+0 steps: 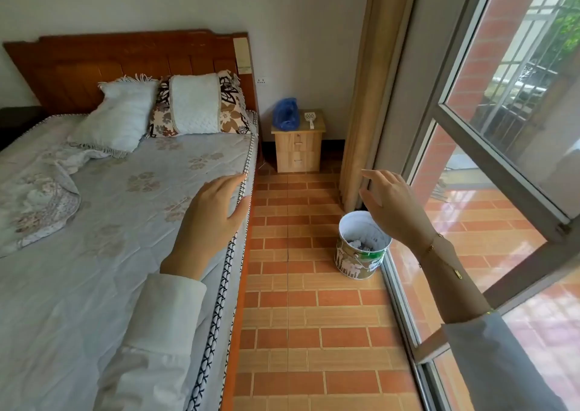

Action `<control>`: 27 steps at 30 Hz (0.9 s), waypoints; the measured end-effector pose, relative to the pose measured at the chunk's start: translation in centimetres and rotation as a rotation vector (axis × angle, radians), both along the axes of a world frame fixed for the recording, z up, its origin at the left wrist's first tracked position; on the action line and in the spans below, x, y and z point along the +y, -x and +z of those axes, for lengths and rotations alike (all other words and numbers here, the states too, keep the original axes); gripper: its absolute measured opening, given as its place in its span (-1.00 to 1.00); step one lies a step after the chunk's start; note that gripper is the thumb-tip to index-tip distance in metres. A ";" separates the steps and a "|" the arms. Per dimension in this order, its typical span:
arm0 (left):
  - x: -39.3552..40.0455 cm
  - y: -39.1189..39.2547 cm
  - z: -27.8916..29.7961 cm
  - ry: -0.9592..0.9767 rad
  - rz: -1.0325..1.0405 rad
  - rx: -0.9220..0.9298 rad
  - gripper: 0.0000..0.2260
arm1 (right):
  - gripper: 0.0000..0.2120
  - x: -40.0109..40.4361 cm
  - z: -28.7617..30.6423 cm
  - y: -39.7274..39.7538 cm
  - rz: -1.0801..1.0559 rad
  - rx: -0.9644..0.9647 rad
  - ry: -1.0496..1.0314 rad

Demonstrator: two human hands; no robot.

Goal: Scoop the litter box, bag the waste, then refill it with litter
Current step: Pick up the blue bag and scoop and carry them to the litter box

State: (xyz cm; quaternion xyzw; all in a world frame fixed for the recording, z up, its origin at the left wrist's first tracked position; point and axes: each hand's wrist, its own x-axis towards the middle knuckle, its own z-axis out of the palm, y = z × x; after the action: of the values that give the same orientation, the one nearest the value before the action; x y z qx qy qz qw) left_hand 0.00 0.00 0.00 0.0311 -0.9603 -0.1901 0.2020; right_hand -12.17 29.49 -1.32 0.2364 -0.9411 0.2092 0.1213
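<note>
Head view: best to walk the tiled aisle to the nightstand (298, 142) first and collect the scoop (310, 118), lying at its top's right edge beside the blue bag (286, 114). No litter box in sight. Left hand (211, 219) raised over the bed (125, 222) edge, fingers relaxed, empty. Right hand (394, 205) lifted above the tin bucket (361, 247), fingers spread, holding nothing.
</note>
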 end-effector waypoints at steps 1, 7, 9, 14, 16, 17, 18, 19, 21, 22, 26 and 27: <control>0.1 0.2 -0.1 -0.007 0.003 0.005 -0.60 | -0.61 0.1 -0.2 0.3 0.001 0.009 0.020; 0.2 1.8 -1.3 -0.008 0.034 -0.012 -0.61 | -0.55 -0.4 -1.2 2.8 0.024 -0.023 -0.007; 0.0 2.9 -1.6 -0.009 0.046 -0.018 -0.60 | -0.49 -0.8 -1.3 3.9 0.028 -0.039 -0.003; -0.6 7.1 -2.6 -0.026 0.065 -0.021 -0.61 | -0.53 -2.2 -2.6 8.0 0.031 -0.082 -0.005; -1.0 9.5 -3.2 -0.040 0.068 -0.023 -0.62 | -0.52 -2.9 -3.2 10.2 0.042 -0.099 -0.007; -1.3 10.9 -3.5 -0.043 0.072 -0.025 -0.62 | -0.51 -3.3 -3.6 11.5 0.048 -0.104 -0.009; -1.7 12.3 -3.9 -0.044 0.078 -0.032 -0.62 | -0.53 -3.8 -3.8 12.8 0.050 -0.109 -0.014; -2.2 13.9 -4.2 -0.045 0.079 -0.037 -0.62 | -0.55 -4.3 -4.1 14.3 0.050 -0.112 -0.015; -3.5 17.6 -4.6 -0.053 0.068 -0.048 -0.62 | -0.58 -5.4 -4.4 17.6 0.049 -0.116 -0.011; -4.3 19.6 -4.7 -0.053 0.063 -0.052 -0.62 | -0.58 -6.1 -4.4 19.4 0.048 -0.117 -0.010; -7.2 28.2 -4.1 -0.043 0.056 -0.046 -0.63 | -0.59 -8.9 -3.7 27.2 0.030 -0.119 0.019; -7.9 30.4 -3.8 -0.043 0.054 -0.042 -0.63 | -0.59 -9.6 -3.5 29.3 0.026 -0.117 0.029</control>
State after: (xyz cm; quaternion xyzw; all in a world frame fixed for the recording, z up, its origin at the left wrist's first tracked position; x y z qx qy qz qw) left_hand -30.41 -7.90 -3.80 0.0655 -0.9588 -0.2044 0.1862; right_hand -41.43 19.90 -4.80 0.2343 -0.9403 0.2378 0.0668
